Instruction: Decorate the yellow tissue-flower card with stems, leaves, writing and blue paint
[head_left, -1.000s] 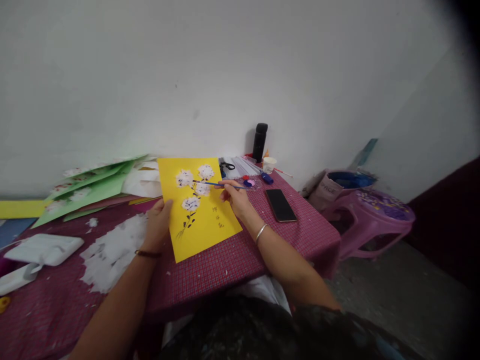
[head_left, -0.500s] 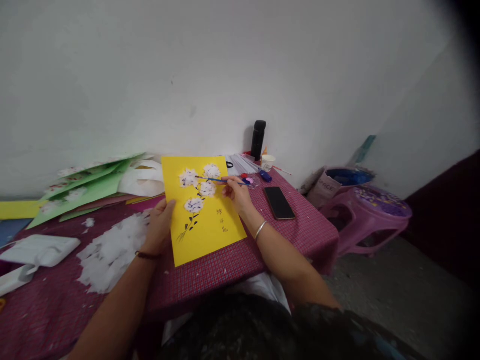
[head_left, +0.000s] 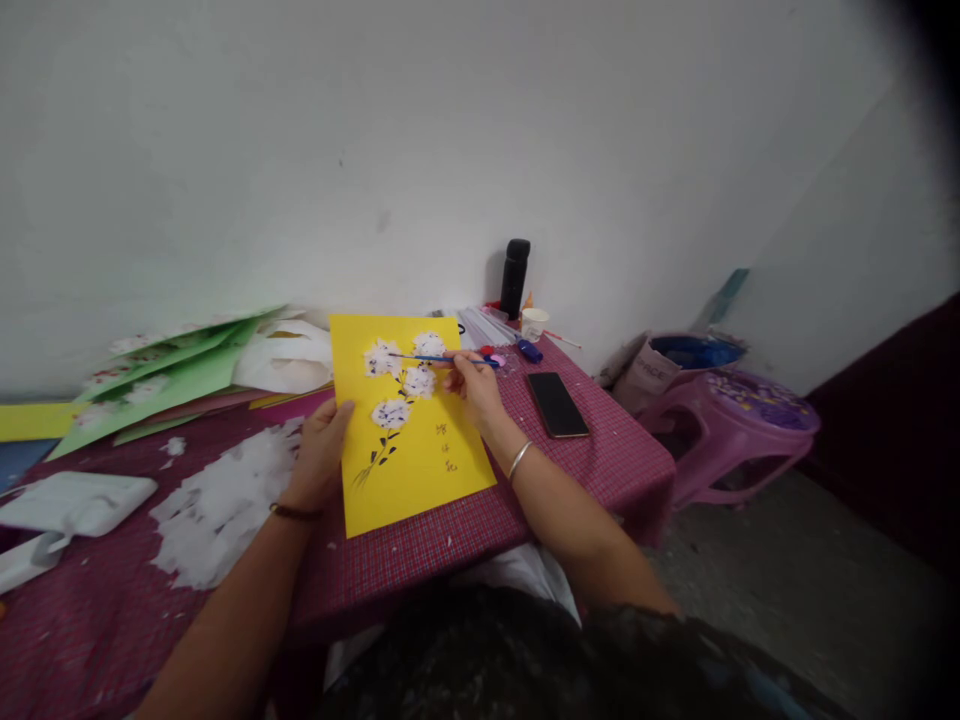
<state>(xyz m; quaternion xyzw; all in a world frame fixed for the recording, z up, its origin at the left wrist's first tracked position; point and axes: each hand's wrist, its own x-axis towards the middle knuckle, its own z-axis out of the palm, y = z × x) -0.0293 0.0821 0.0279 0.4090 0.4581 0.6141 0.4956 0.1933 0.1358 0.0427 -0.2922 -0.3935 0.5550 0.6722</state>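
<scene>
A yellow sheet (head_left: 412,480) bears several white flower heads with dark specks, a dark stem with leaves and small written characters. My left hand (head_left: 322,450) grips its left edge, thumb on the front and the other fingers hidden behind. In my right hand (head_left: 474,385), a thin blue paintbrush (head_left: 435,358) is pinched and points left. The brush tip is at the upper left white flower (head_left: 382,358); whether it touches is too small to tell.
White paper scraps (head_left: 217,510) and a white device (head_left: 90,500) lie at left, green sheets (head_left: 187,365) behind. A black phone (head_left: 557,404), blue-capped item (head_left: 529,350), paper cup (head_left: 534,322) and black bottle (head_left: 514,278) are at right. A pink stool (head_left: 720,440) stands beyond the table.
The yellow sheet has shifted and tilted slightly, its top edge a little to the right. My hands keep their holds, with the brush tip still at the upper left flower.
</scene>
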